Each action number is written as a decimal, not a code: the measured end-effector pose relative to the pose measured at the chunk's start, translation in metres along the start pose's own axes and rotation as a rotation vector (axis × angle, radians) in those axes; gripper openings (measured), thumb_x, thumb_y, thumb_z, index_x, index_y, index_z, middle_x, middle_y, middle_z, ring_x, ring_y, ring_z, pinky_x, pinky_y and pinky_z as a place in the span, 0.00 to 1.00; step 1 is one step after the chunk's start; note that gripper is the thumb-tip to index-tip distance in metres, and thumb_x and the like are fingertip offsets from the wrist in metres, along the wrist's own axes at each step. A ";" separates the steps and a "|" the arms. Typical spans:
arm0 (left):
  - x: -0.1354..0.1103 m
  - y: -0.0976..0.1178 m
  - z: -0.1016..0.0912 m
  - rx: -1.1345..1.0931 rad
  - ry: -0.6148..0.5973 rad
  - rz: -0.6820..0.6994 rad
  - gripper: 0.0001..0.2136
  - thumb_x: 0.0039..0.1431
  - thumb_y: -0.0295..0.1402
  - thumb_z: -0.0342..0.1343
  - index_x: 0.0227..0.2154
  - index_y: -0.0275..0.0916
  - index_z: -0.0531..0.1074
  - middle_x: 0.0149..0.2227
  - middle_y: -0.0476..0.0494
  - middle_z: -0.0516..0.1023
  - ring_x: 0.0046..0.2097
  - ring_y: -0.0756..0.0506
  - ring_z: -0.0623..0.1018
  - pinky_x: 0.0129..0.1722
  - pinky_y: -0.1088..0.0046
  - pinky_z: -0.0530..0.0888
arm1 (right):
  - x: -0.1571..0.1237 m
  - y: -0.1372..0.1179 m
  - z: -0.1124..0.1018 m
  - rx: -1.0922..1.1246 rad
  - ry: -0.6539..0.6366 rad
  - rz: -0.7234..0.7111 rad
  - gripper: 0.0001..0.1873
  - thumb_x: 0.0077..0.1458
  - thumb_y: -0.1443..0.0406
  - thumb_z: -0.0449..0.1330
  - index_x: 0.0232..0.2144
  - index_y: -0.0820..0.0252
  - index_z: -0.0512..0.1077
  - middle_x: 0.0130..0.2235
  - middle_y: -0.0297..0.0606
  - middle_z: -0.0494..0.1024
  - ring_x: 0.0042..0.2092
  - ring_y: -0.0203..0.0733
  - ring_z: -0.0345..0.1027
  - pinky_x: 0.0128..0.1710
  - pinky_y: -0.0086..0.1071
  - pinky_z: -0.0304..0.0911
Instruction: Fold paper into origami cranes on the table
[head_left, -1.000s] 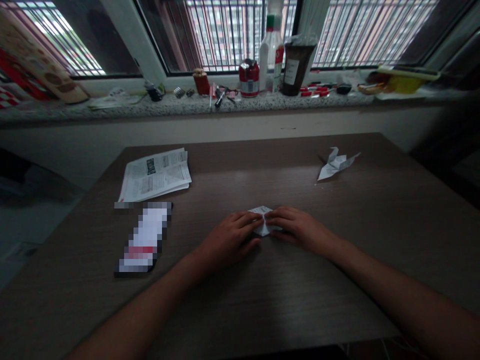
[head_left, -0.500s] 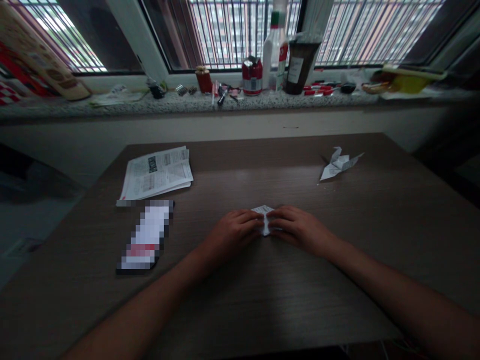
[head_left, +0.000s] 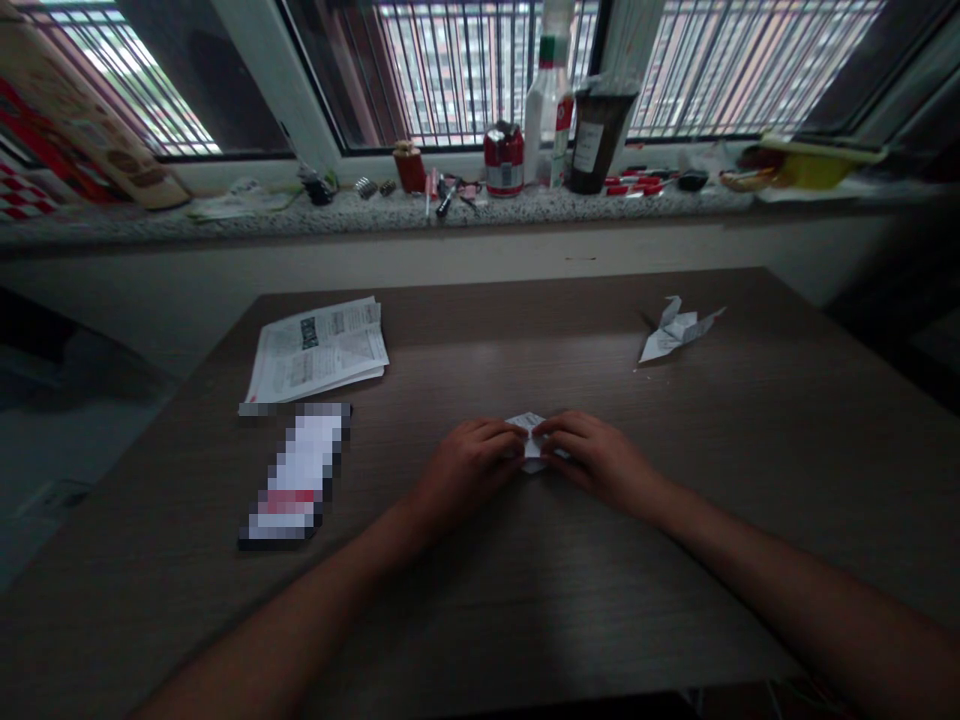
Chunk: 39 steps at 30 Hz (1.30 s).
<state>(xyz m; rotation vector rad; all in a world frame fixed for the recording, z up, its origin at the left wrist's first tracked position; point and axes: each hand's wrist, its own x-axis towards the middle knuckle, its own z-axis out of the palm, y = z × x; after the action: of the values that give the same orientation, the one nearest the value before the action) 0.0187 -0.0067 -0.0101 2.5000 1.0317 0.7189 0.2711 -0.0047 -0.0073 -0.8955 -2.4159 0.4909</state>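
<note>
A small folded piece of printed paper (head_left: 533, 449) lies on the brown table between my hands. My left hand (head_left: 476, 458) grips its left side, fingers closed over the edge. On the opposite side, my right hand (head_left: 589, 447) pinches the paper with bent fingers, the thumb toward the near edge. My fingertips cover much of the paper, so its full shape is hidden. A folded paper crane (head_left: 675, 330) stands farther back on the right, apart from both hands.
Folded newspaper sheets (head_left: 321, 350) lie at the back left of the table (head_left: 480, 600). Nearer is a phone (head_left: 296, 475), its screen blurred out. Along the granite windowsill (head_left: 352, 212) stand a red can (head_left: 503, 160), a bottle (head_left: 541, 120), a dark cup (head_left: 596, 140) and a yellow container (head_left: 817, 165).
My fingers have shifted slightly on the folded paper, and a fold line now shows across its near part. The whole view has tilted a little.
</note>
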 end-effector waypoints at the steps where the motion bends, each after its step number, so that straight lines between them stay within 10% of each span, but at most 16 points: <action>1: 0.000 0.000 0.000 -0.016 0.007 -0.018 0.04 0.68 0.29 0.60 0.44 0.41 0.77 0.51 0.43 0.82 0.52 0.40 0.80 0.54 0.57 0.76 | 0.001 0.000 0.001 0.005 0.007 0.017 0.08 0.68 0.66 0.59 0.47 0.56 0.76 0.52 0.45 0.79 0.55 0.49 0.72 0.53 0.47 0.71; 19: 0.012 0.008 0.004 -0.161 0.094 -0.157 0.03 0.65 0.27 0.60 0.39 0.40 0.75 0.46 0.43 0.79 0.49 0.41 0.79 0.51 0.61 0.76 | 0.009 0.004 0.012 0.064 0.126 0.102 0.03 0.66 0.67 0.62 0.40 0.55 0.76 0.42 0.40 0.81 0.45 0.46 0.76 0.47 0.41 0.72; 27: 0.012 0.007 0.006 -0.111 0.080 -0.146 0.04 0.65 0.26 0.61 0.40 0.40 0.75 0.46 0.43 0.78 0.48 0.42 0.79 0.50 0.61 0.76 | 0.001 0.004 0.003 -0.172 -0.005 -0.078 0.12 0.70 0.65 0.58 0.51 0.53 0.78 0.52 0.43 0.81 0.51 0.50 0.76 0.48 0.44 0.74; 39: -0.007 0.000 -0.006 0.184 -0.076 0.129 0.11 0.73 0.30 0.54 0.53 0.39 0.76 0.59 0.39 0.78 0.55 0.39 0.81 0.54 0.58 0.79 | -0.005 0.011 -0.004 -0.267 -0.086 -0.137 0.16 0.70 0.66 0.58 0.56 0.55 0.77 0.56 0.42 0.80 0.56 0.49 0.75 0.53 0.44 0.76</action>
<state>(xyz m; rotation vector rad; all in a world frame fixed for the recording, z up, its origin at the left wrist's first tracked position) 0.0114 -0.0108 -0.0072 2.7500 0.9564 0.5834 0.2823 0.0008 -0.0108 -0.8218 -2.6430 0.1604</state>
